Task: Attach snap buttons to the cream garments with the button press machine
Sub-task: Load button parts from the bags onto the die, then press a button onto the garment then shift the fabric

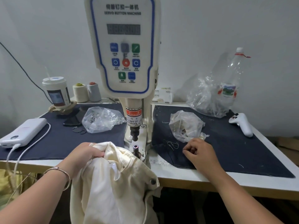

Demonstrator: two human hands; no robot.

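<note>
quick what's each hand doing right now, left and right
Left hand: grip closed on a bunch of the cream garment.
Right hand: fingers curled over the dark mat; whether they pinch anything cannot be told.

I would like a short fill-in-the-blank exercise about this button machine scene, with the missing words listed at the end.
1. The left hand grips the ____ garment.
2. The right hand rests on the dark ____ mat.
3. Two thread spools stand beside the paper ____.
4. The white power bank lies on the ____ side of the machine.

Missing words: cream; blue; cup; left
</note>
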